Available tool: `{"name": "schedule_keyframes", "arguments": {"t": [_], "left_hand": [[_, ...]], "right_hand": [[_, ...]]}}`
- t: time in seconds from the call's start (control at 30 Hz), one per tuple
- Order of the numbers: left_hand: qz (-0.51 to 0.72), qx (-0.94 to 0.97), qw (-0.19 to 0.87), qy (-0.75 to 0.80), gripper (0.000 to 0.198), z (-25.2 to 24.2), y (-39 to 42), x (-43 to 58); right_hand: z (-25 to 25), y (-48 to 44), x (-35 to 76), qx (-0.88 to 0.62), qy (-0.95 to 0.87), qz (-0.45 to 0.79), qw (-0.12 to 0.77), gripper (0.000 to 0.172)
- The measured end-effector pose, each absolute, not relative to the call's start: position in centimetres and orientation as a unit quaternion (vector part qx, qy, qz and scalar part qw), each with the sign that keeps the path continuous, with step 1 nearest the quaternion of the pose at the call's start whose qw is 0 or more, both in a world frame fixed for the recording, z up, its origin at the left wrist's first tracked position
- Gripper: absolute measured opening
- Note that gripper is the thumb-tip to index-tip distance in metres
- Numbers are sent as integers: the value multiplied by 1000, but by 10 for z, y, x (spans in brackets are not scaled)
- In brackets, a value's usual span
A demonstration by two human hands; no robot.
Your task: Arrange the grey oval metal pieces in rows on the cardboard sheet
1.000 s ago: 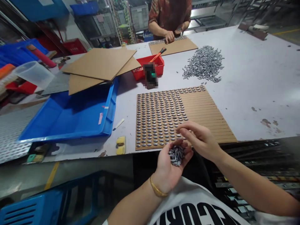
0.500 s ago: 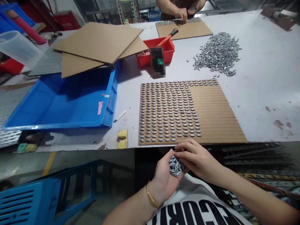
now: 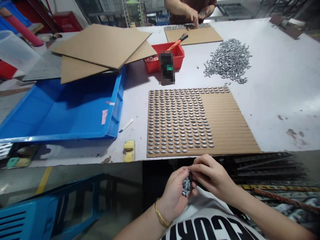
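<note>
My left hand is cupped around a heap of small silver oval metal pieces, just below the table's front edge. The fingertips of my right hand are pinched together by the left thumb tip, over the heap; what they grip, if anything, is too small to make out. In front of both hands a brown grooved board lies on the table. Rows of the same oval pieces cover its left part and run along its far edge, while bare grooves show on the right.
A loose pile of oval pieces lies beyond the board. To the left are a blue tray, brown sheets, a red bin and a yellow block. Across the table a person's hand works at another board.
My left hand has tilted and closed more around the pieces, and both hands sit slightly lower. My right fingers stay by the left thumb. The view has shifted a little.
</note>
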State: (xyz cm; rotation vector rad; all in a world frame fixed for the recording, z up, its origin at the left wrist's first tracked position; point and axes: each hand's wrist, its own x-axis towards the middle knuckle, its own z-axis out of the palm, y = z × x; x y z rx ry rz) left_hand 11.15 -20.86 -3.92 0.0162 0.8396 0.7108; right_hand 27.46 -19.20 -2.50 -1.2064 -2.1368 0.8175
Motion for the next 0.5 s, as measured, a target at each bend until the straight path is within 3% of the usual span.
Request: {"name": "schedule_keyframes", "arguments": {"t": [0.2, 0.33, 0.5], "left_hand": [[330, 12, 867, 372, 18, -44, -207, 113], [347, 32, 855, 384, 26, -60, -206, 115], [280, 151, 885, 341, 45, -91, -195, 111]], "right_hand": [[-35, -196, 276, -467, -732, 389, 307, 20], [-39, -197, 275, -455, -734, 387, 322, 23], [-41, -189, 271, -476, -732, 353, 337, 20]]}}
